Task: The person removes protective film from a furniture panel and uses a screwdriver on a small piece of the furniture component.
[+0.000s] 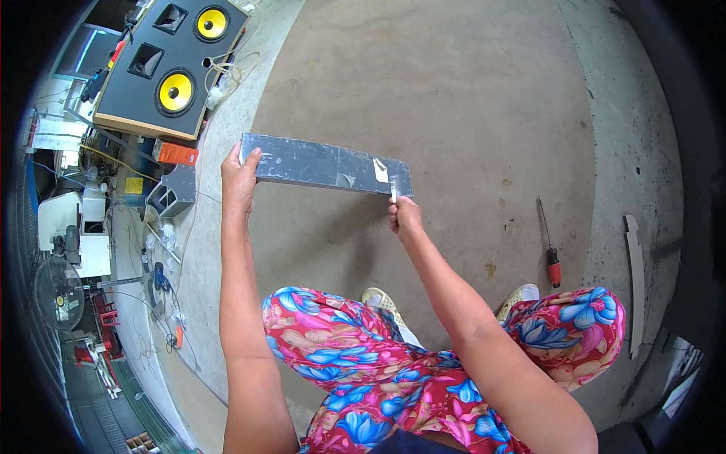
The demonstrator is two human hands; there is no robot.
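Observation:
My left hand (240,178) is closed around the left end of a long dark grey board (302,162), with the thumb on its upper face. The board is held out in front of my knees, its right end slightly lower in view. My right hand (407,217) is closed on a thin, pale, blade-like tool (393,188) whose exact kind I cannot make out. Its tip lies over the board's right end, beside a torn whitish patch (380,170). Scuffs and pale marks cover the board's face.
A screwdriver with a red and black handle (554,268) lies on the brown floor sheet (454,91) at right. Farther right is a long pale strip (635,287). A large speaker cabinet (136,91) with yellow cones, cables and a fan (58,295) occupy the left side.

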